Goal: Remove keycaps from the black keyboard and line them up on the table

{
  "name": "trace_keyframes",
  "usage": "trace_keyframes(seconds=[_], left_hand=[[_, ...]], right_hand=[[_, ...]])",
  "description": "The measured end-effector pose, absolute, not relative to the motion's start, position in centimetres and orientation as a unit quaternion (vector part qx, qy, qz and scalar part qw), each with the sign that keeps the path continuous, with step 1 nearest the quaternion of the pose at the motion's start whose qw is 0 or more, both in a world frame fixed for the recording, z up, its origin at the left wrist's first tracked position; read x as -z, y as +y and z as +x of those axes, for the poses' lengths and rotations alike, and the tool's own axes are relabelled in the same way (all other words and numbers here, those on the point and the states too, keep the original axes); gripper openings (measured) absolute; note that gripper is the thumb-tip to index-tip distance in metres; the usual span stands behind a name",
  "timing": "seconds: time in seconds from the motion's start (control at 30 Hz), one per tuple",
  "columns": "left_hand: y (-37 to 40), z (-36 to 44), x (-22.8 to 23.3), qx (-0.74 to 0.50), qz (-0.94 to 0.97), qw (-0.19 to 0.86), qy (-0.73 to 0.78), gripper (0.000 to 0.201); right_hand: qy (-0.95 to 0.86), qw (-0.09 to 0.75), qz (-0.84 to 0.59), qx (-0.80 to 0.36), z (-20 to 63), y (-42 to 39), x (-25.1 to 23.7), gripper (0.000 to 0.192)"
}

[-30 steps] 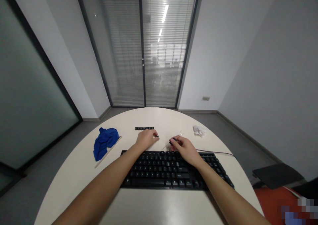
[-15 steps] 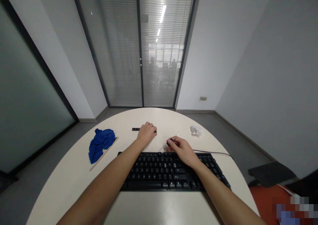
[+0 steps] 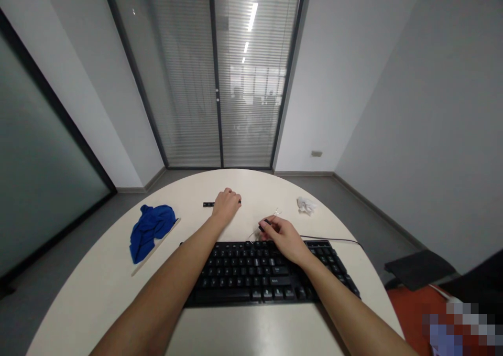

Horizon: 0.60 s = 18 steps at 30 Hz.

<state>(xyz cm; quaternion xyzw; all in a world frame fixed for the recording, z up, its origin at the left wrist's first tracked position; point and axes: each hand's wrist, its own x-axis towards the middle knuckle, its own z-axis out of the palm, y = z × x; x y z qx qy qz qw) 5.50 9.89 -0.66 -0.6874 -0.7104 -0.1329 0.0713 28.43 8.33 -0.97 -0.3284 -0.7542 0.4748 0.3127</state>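
Observation:
On the far side of the table, my left hand [image 3: 227,205] rests with fingers bent down over a row of small black keycaps [image 3: 208,204]. The row sticks out to its left, and a dark bit shows at its fingertips; the hand hides the rest. My right hand [image 3: 283,236] is closed in a pinch on a small black keycap [image 3: 264,225], just above the back edge of a black keyboard [image 3: 239,272]. Thin wire [image 3: 277,211] pokes out around these fingers, perhaps from a keycap puller; its handle is hidden. Both forearms pass over the keyboard.
A crumpled blue cloth [image 3: 151,230] lies left on the round pale table [image 3: 220,330], beside a thin light stick [image 3: 157,247]. Crumpled white tissue [image 3: 305,205] sits at the right. The keyboard cable [image 3: 334,238] runs off the right edge. A red-seated chair [image 3: 412,314] stands beyond.
The whole view has shifted slightly, so everything sits a little further left. Both hands keep nearly the same places and grips relative to the keyboard and the keycap row.

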Motion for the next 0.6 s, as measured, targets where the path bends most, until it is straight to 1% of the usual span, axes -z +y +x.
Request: trace_keyframes(seconds=[0.6], left_hand=[[9.47, 4.86, 0.67, 0.162, -0.656, 0.051, -0.736, 0.017]], right_hand=[[-0.756, 0.319, -0.329, -0.468, 28.46, 8.37, 1.13, 0.04]])
